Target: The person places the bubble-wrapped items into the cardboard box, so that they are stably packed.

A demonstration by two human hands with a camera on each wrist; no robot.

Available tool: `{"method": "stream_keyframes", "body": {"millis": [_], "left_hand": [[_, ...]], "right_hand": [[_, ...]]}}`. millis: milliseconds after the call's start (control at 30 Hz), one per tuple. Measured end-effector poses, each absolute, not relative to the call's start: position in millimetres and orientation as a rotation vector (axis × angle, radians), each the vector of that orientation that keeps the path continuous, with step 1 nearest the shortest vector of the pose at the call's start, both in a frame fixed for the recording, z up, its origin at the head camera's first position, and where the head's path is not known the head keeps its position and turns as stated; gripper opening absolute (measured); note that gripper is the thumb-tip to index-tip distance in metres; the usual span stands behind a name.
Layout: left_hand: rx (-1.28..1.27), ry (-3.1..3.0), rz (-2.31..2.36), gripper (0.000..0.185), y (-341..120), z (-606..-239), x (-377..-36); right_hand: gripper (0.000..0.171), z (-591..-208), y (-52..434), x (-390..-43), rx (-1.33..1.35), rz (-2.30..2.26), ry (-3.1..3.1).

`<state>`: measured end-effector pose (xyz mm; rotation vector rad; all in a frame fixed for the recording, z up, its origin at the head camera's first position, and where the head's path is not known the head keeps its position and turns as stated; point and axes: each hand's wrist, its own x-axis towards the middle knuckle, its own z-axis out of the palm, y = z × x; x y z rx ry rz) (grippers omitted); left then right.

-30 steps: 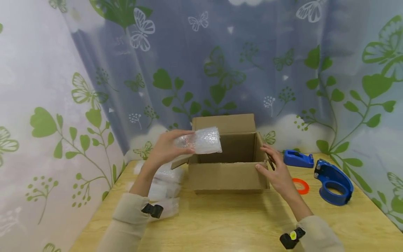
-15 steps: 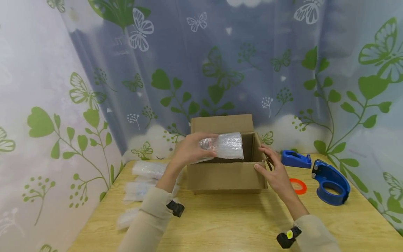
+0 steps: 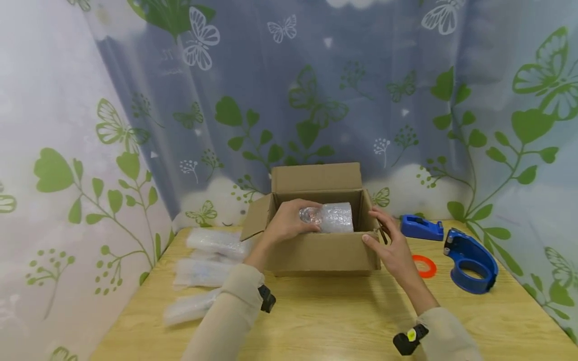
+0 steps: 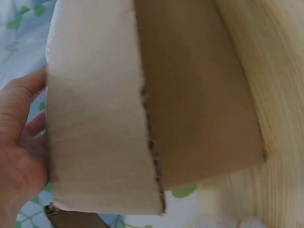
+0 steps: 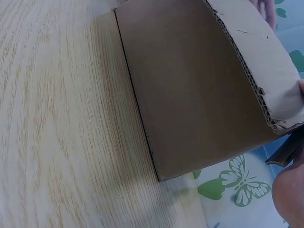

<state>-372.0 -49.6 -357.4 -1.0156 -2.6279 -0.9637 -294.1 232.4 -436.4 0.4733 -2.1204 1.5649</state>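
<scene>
Head view: left hand (image 3: 287, 220) grips a bubble-wrapped packet (image 3: 336, 218) by its left end, in the mouth of the open carton (image 3: 325, 252); right hand (image 3: 392, 246) holds the carton's right edge. Packet judged light, soft-skinned, slippery, possibly fragile; gentle grip across its middle suits.

there's one box (image 3: 325, 254), one orange ring (image 3: 431, 266), two dispensers (image 3: 422, 228) and at least four packs (image 3: 337, 218).

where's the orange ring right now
In the head view, the orange ring lies on the table, right of the cardboard box, between the right hand and the larger blue tape dispenser.
</scene>
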Motion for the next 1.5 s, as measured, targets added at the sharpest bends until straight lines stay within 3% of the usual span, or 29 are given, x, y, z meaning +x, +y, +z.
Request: {"method": "stream_keyframes", "body": {"millis": [800, 1033, 1500], "left_hand": [[-0.904, -3.001, -0.934, 0.03, -46, -363, -380], [-0.888, -3.086, -1.127, 0.033, -49, -359, -380], [-0.883, -3.048, -1.062, 0.033, -54, -359, -383]], "right_hand": [[0.059, -440, 236, -288, 0.46, 1.554, -2.098], [0.059, -440, 235, -287, 0.445, 1.552, -2.095], [0.059, -437, 232, -294, 0.469, 1.542, -2.112]]}}
